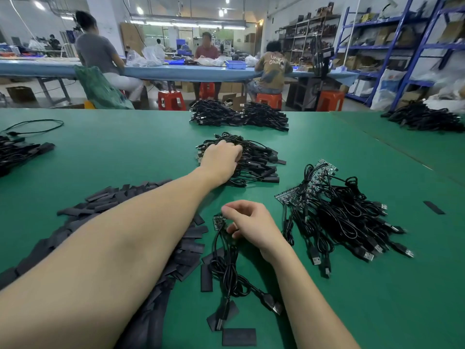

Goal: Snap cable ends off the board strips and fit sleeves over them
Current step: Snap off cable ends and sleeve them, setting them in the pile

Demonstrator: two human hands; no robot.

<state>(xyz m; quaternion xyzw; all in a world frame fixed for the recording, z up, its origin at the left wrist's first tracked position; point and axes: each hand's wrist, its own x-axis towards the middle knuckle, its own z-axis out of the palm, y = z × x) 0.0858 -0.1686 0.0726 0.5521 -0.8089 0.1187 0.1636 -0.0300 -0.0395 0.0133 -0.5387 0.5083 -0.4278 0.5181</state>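
My left hand (220,161) reaches forward and rests on a heap of sleeved black cables (254,162), with its fingertips hidden among them. My right hand (249,224) sits nearer to me, fingers curled, pinching a small circuit board end (219,222). Two black cables (227,268) trail from that board toward me and end in USB plugs. A large pile of flat black sleeves (105,197) lies under and left of my left forearm. To the right, a bundle of cables still joined to board strips (312,182) lies on the green table (125,157).
More black cable heaps lie at the table's far edge (239,117), far right (425,119) and left edge (17,152). A single sleeve (434,207) lies at the right. Beyond, people sit on red stools at a blue bench; shelving stands on the right.
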